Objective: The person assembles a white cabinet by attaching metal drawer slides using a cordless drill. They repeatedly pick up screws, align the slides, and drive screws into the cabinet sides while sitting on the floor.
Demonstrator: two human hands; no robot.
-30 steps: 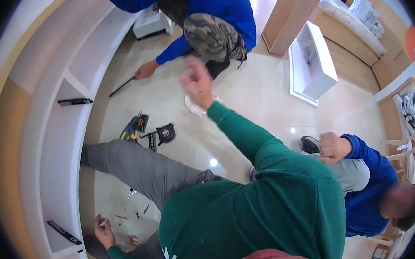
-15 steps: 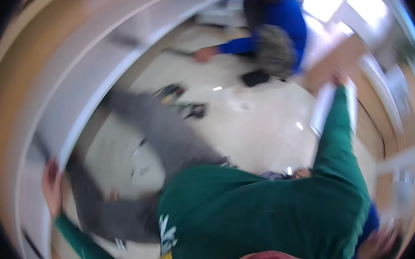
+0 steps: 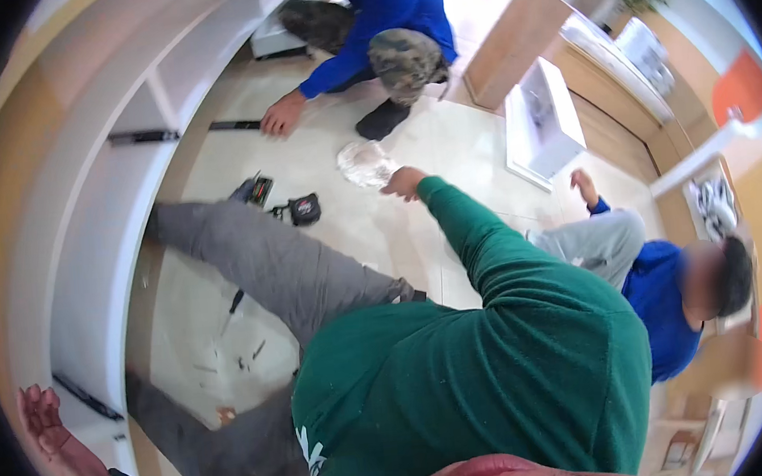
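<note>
Plastic wrap (image 3: 363, 162) lies crumpled on floor (image 3: 380, 231) just beside right hand (image 3: 404, 183); probably light, soft, slippery; pinch an edge. Can't tell right's grip. Left hand (image 3: 52, 432) loose, empty, near black rail (image 3: 87, 397); likely stiff, hold mid-length.

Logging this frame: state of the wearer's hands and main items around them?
Left hand: open, fingers loosely curled, nothing visible in it
Right hand: fingers bent down by the plastic; grip unclear
Clear plastic: crumpled, on floor
Lower black rail: inside white cabinet, unheld
Screwdriver: lying on floor
Tape measure: on floor, unheld
</note>
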